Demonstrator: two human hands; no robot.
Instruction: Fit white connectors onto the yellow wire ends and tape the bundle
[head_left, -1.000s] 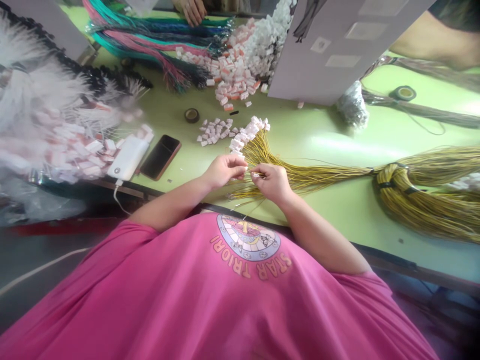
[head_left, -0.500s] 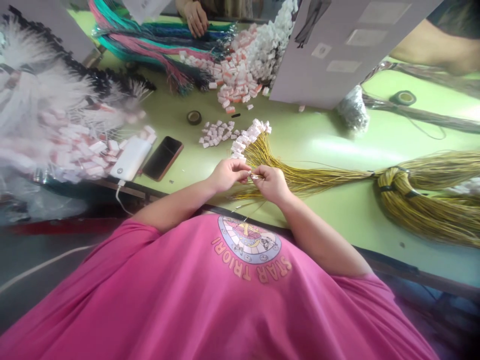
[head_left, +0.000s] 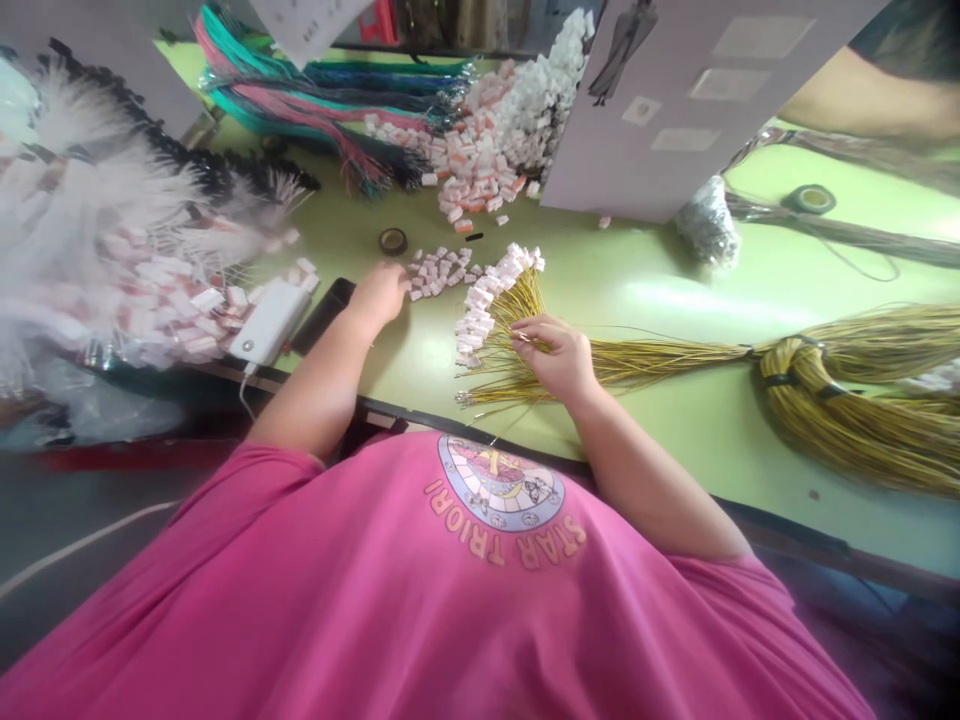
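Yellow wires [head_left: 664, 354], partly hidden, seem pinched in the right hand [head_left: 559, 358].

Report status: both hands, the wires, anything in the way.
Left hand at edge of loose white plugs. Right hand pinching at yellow wires, fine detail unclear. Tape roll just beyond left hand, not blocking the plugs.

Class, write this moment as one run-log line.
left hand: at loose white connectors | right hand: holding yellow wires | phone: partly hidden
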